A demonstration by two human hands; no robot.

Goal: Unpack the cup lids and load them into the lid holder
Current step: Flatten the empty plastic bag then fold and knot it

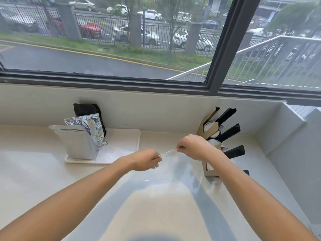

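My left hand (pixel 145 160) and my right hand (pixel 192 146) each pinch an end of a clear plastic bag (pixel 171 164) above the counter. Its top edge is stretched taut between them as a thin pale line. The film hangs below it, nearly invisible, and I cannot tell what is inside. Just behind my right hand, against the right wall, stands the lid holder (pixel 231 134), made of brown cardboard with black slats fanning out. White cup lids (pixel 208 126) sit in its upper slots, and my right wrist hides part of the lower slots.
A white tray (pixel 125 136) lies at the back left of the pale counter (pixel 52 171). It carries a silver foil pouch (pixel 79 143), a crumpled foil bag (pixel 94 126) and a black bag (pixel 86 109). A window sill and a wall bound the back and right.
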